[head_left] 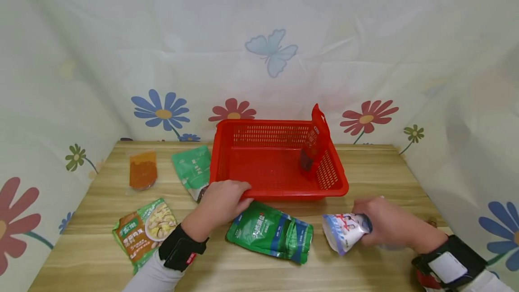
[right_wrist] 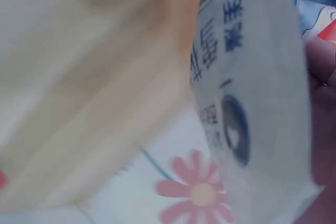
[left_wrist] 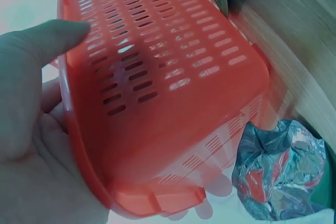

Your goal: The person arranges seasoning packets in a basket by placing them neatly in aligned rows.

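My left hand [head_left: 222,201] grips the front-left rim of a red plastic basket [head_left: 284,193]. In the left wrist view, its thumb [left_wrist: 58,40] lies along the slotted wall and the other fingers are on the far side of the rim. To the right of the basket's front, my right hand [head_left: 383,220] holds a white-and-blue printed pouch [head_left: 342,233] above the table. The right wrist view shows the same pouch [right_wrist: 257,98] close up, with dark lettering. Inside the basket, a red packet [head_left: 316,141] stands upright against the right wall.
In front of the basket lies a green pouch [head_left: 267,233]. A lighter green pouch [head_left: 192,168] touches the basket's left side. Farther left are an orange-brown packet [head_left: 143,170] and a green-and-brown food packet [head_left: 142,233]. A red item [head_left: 427,278] is partly hidden beneath the right wrist.
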`<action>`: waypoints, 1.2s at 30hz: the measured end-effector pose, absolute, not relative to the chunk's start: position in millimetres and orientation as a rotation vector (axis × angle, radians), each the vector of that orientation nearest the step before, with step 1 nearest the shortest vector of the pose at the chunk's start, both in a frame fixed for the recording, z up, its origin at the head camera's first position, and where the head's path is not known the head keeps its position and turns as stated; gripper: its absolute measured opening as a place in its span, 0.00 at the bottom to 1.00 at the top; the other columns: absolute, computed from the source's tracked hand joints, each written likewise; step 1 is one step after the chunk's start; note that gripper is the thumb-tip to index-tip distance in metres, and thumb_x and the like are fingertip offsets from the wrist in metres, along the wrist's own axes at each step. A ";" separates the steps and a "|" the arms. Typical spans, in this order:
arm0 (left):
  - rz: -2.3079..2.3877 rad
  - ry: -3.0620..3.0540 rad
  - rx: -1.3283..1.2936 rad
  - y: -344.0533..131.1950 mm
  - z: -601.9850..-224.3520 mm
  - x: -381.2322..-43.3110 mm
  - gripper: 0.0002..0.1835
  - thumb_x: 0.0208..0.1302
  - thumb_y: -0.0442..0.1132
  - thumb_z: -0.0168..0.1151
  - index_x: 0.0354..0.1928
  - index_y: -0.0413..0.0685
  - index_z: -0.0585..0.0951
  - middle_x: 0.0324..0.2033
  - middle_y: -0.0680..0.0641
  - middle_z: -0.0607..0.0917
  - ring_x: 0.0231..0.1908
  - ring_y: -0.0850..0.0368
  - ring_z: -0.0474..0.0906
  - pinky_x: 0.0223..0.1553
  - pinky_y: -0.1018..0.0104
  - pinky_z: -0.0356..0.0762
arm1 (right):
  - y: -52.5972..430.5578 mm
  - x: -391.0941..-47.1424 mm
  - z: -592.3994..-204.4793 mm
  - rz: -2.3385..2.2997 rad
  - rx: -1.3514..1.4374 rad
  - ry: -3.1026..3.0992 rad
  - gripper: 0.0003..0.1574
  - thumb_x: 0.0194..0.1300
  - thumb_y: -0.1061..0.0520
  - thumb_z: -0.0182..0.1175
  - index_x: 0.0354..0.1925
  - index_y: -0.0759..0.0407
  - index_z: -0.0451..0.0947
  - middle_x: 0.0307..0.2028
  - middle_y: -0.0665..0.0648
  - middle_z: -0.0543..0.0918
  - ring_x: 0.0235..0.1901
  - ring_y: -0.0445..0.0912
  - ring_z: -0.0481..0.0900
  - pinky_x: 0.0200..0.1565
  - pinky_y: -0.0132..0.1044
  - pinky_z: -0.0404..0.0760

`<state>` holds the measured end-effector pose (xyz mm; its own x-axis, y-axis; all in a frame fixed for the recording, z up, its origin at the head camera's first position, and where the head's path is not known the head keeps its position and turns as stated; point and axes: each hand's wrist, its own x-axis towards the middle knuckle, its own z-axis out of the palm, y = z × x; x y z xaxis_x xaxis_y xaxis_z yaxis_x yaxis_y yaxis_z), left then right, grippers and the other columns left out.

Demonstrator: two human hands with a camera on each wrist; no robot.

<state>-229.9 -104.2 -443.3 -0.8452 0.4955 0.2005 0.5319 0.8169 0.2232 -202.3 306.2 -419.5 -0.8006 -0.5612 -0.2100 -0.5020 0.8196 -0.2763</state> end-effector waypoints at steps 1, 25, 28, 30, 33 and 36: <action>-0.447 -2.868 -0.821 -104.6 -443.0 -229.5 0.16 0.63 0.51 0.72 0.48 0.52 0.86 0.33 0.54 0.88 0.31 0.59 0.82 0.40 0.60 0.86 | 302.7 -200.9 -413.1 -0.295 -0.824 2.729 0.20 0.46 0.50 0.79 0.37 0.41 0.80 0.32 0.36 0.76 0.31 0.30 0.72 0.34 0.27 0.73; -2.529 -2.325 -0.533 -46.7 -428.7 -159.0 0.29 0.72 0.47 0.64 0.70 0.43 0.72 0.64 0.43 0.82 0.60 0.54 0.82 0.62 0.60 0.80 | 202.0 -186.9 -331.2 -0.011 -1.428 2.949 0.32 0.40 0.43 0.83 0.45 0.46 0.84 0.40 0.43 0.81 0.45 0.40 0.76 0.47 0.40 0.85; -2.878 -2.121 -0.306 -38.9 -429.1 -154.5 0.29 0.74 0.45 0.63 0.69 0.36 0.72 0.61 0.39 0.83 0.55 0.54 0.85 0.58 0.60 0.82 | 196.3 -187.0 -330.1 0.002 -1.466 2.942 0.32 0.40 0.42 0.83 0.45 0.46 0.84 0.40 0.43 0.81 0.45 0.40 0.75 0.48 0.40 0.85; -3.023 -1.982 -0.211 -35.1 -430.2 -151.4 0.28 0.74 0.44 0.62 0.68 0.34 0.72 0.60 0.39 0.83 0.53 0.55 0.86 0.58 0.59 0.82 | 193.0 -187.3 -328.7 0.014 -1.472 2.937 0.32 0.40 0.41 0.83 0.45 0.46 0.84 0.40 0.43 0.81 0.44 0.40 0.75 0.48 0.39 0.84; -3.120 -1.875 -0.121 -31.5 -431.1 -147.8 0.28 0.73 0.44 0.64 0.67 0.34 0.72 0.59 0.40 0.84 0.52 0.55 0.86 0.57 0.61 0.83 | 188.1 -187.4 -326.8 0.023 -1.486 2.921 0.33 0.40 0.41 0.84 0.46 0.47 0.84 0.40 0.44 0.82 0.44 0.40 0.75 0.48 0.39 0.85; -3.150 -1.843 -0.061 -29.1 -430.2 -146.3 0.28 0.72 0.45 0.65 0.66 0.37 0.73 0.57 0.43 0.85 0.51 0.55 0.85 0.56 0.63 0.83 | 182.7 -187.9 -326.9 0.038 -1.521 2.903 0.34 0.40 0.41 0.84 0.45 0.47 0.84 0.40 0.44 0.81 0.44 0.40 0.76 0.48 0.39 0.84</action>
